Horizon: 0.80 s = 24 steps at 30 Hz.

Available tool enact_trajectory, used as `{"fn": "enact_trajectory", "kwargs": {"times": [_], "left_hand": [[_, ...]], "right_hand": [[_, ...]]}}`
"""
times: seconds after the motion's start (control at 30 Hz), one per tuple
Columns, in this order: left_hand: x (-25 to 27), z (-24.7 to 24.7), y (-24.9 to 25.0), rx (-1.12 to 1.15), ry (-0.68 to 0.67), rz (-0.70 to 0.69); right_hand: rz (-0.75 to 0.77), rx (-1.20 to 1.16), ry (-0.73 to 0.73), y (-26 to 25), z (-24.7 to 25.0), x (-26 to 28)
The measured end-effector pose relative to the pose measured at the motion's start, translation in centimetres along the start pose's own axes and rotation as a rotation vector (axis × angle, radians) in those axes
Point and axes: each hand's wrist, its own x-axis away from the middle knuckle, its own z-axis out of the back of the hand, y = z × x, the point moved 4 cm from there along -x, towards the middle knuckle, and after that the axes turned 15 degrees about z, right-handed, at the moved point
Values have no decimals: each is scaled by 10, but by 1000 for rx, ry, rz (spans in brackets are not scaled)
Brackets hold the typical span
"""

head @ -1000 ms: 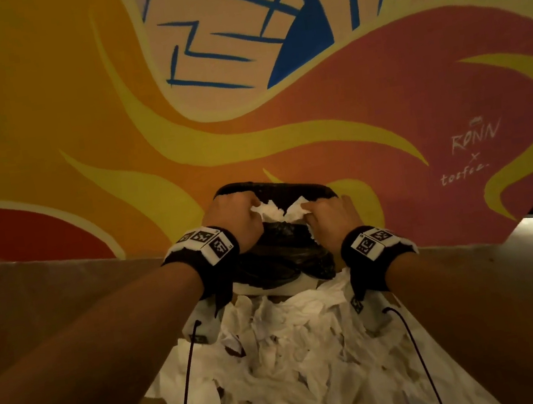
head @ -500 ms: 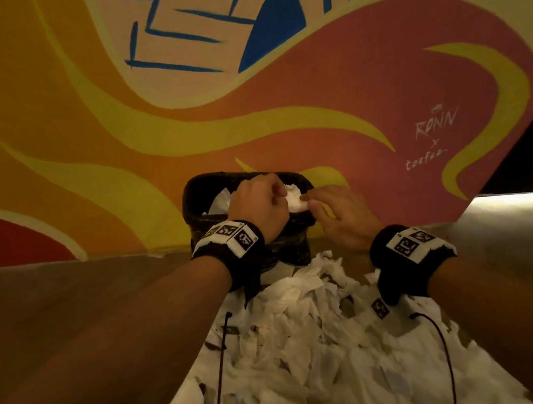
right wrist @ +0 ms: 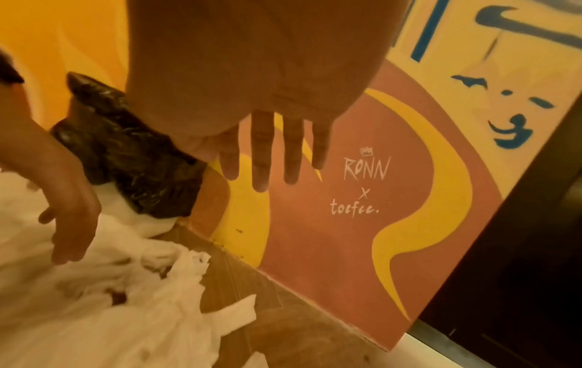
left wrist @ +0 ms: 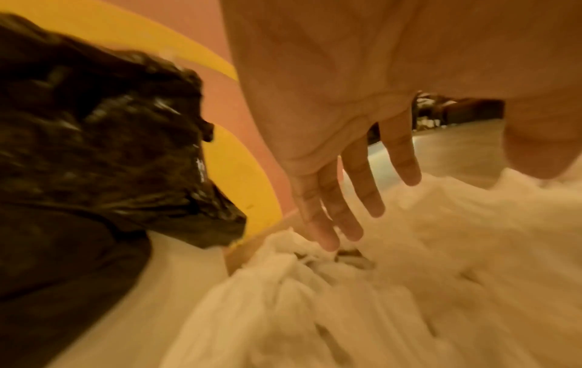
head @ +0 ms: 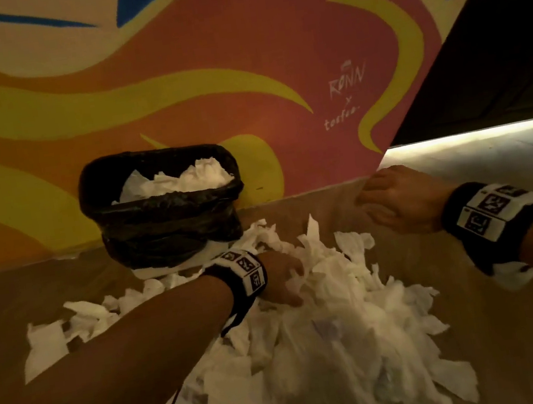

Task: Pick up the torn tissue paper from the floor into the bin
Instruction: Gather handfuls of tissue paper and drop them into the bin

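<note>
Nearest, foreground: torn tissue paper [head: 330, 347] heaped on the floor [head: 474, 275], filling the lower centre of the head view; loose scraps trail to the lower left.
Left hand: left hand [head: 281, 282] at mid-frame, on the near-left face of the heap; fingers [left wrist: 327, 224] straight and spread, tips touching the top scraps, nothing gripped yet.
Key relation: heap lies directly under and to the right of the left hand, its long axis running from the bottom of the frame up toward the bin; left hand is clearly the nearer one, so the next scoop looks to be its job.
Right hand: right hand [head: 402, 200] at right of frame, beyond the heap's right edge, well apart from the paper; fingers [right wrist: 261, 159] flat and extended, palm down, holding nothing.
Bin: bin [head: 166, 229] with black liner at upper centre-left, standing against the wall, just beyond the heap; white tissue already shows above its rim, looks close to full.
Far: painted wall [head: 239, 68], orange, red and yellow swirls, across the top.
Change: half a second ago both hands were up at the bin rim, the left closed around a wad; now both are empty and away from the rim, the left down on the heap, the right off to the side.
Progress, judged: most paper is not yet binned.
</note>
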Motion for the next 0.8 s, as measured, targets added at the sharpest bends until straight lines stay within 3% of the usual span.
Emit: {"fn": "enact_trajectory", "kwargs": {"times": [0.2, 0.4, 0.5, 0.63, 0.8], "left_hand": [[6, -58, 30, -223, -159, -64], [4, -65, 27, -252, -149, 66], [16, -60, 27, -180, -174, 114], [25, -54, 9, -39, -165, 282], [39, -36, 10, 83, -9, 403]], "right_hand": [[93, -8, -276, -17, -4, 42], [107, -220, -409, -17, -16, 74], [165, -309, -407, -27, -19, 53], [303, -217, -438, -45, -27, 9], [437, -178, -442, -71, -54, -26]]}}
